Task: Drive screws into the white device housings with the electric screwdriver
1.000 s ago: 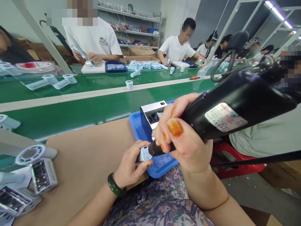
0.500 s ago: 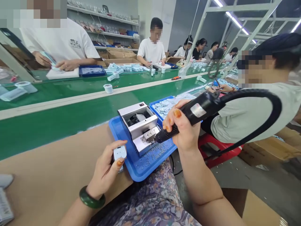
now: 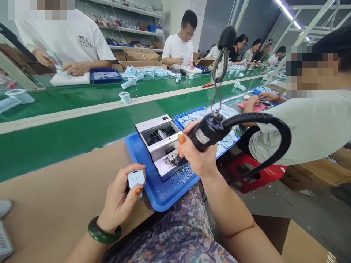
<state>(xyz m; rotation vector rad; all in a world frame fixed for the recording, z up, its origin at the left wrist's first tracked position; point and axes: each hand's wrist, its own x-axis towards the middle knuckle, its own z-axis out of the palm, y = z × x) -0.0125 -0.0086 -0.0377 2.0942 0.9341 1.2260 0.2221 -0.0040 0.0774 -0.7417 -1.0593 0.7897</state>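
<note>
My left hand (image 3: 120, 197) is closed around a small pale-blue plastic part (image 3: 136, 178) with little holes in its top face, over the cardboard-covered bench. In my right hand (image 3: 199, 151) is a black electric screwdriver (image 3: 204, 133), tilted with its tip down to the left. That tip is at the metal pick-up block of a silver screw feeder (image 3: 157, 146); whether a screw is on the bit cannot be made out. The feeder stands in a blue tray (image 3: 161, 204) with many loose screws (image 3: 177, 180) scattered around its front.
Behind the feeder, a second blue tray (image 3: 230, 140) holds flat pale-blue pieces. A green conveyor (image 3: 90, 137) runs across, with a pale cup-like part (image 3: 125, 97) on it. A hook hangs above the screwdriver, whose cable loops right. A co-worker (image 3: 309, 120) sits at the right; others work opposite.
My right hand has moved left and slightly down with the screwdriver, bringing its tip to the feeder's block. My left hand, still holding the blue part, has shifted slightly left.
</note>
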